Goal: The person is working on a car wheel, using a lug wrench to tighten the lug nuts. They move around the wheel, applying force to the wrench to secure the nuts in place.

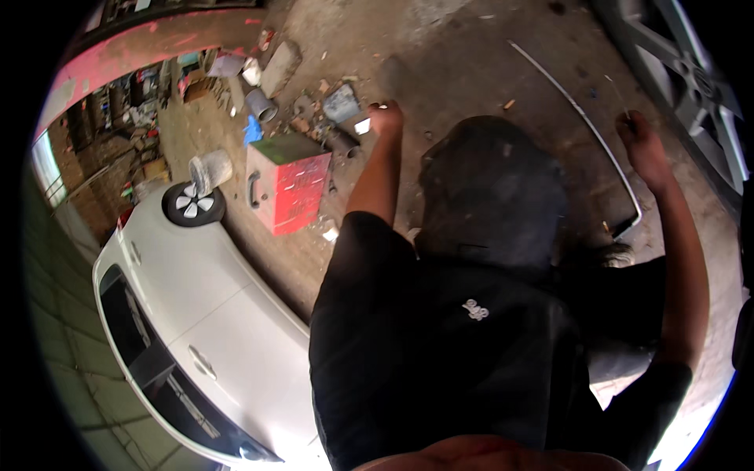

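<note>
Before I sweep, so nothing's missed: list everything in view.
Car: one, white, lower left
Handled box: one, red and green, left of centre
Bucket: one, whitish, left of box
Cylindrical container: one, grey, above box
Crumpled piece: one, blue, above box
Curved strip: one, pale, upper right
Spoked wheel: one, grey, upper right corner
Clutter: many pieces, mixed colours, upper left
Rounded shape: one, black, centre, unclear what
Shirt: one, black, lower centre
Left hand: one, bare, upper centre
Right hand: one, bare, upper right

1. thin rod (618,95) pinched in my right hand (646,149); super skinny, slanting away from me and a bit left; dark spot near my fingers
2. flat white scrap (362,125) just beside my left hand (386,118); can't tell if they're touching
</note>
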`<state>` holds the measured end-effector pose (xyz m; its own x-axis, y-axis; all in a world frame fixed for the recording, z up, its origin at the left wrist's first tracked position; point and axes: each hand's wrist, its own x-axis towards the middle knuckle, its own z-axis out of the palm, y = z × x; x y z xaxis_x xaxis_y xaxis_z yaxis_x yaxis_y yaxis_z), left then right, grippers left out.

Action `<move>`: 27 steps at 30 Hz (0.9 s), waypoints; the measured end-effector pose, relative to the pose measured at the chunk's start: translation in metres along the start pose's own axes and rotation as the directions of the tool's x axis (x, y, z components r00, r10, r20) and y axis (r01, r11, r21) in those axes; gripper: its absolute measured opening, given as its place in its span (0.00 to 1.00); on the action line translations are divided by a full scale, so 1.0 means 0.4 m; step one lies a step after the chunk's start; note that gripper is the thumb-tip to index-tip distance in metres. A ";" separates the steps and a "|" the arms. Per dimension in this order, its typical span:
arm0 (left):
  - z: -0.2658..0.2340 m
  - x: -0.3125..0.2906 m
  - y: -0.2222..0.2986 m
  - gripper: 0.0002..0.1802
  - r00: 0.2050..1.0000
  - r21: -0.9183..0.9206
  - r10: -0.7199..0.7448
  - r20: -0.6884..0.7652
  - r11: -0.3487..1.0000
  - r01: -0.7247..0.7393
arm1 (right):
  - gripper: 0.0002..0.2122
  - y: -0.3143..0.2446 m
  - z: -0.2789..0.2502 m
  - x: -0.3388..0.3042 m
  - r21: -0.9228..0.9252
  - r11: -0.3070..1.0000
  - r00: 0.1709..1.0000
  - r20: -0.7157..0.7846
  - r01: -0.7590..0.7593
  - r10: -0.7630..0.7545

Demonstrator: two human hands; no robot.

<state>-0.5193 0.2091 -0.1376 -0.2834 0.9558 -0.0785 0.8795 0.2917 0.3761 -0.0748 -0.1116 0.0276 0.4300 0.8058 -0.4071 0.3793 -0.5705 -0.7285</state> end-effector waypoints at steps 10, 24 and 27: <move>-0.198 -0.405 0.948 0.13 0.193 -0.682 0.830 0.523 0.544 -0.490 | 0.11 -0.067 -0.197 -0.016 0.476 0.874 0.924 -0.283 -0.099 0.259; 0.053 -1.021 1.093 0.15 0.158 -0.775 0.758 0.632 0.621 0.121 | 0.10 -0.020 -0.214 -0.059 0.746 0.621 0.766 -0.246 -0.242 0.593; 0.098 -1.011 1.086 0.10 0.000 -0.695 0.736 0.677 0.640 0.329 | 0.10 -0.036 -0.215 -0.066 0.760 0.624 0.790 -0.265 -0.182 0.553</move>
<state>-0.0076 -0.0491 0.0215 0.9061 0.2399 -0.3484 0.2035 0.4747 0.8563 -0.0210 -0.1383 0.0961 0.7667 0.2788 -0.5783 -0.4640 -0.3819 -0.7993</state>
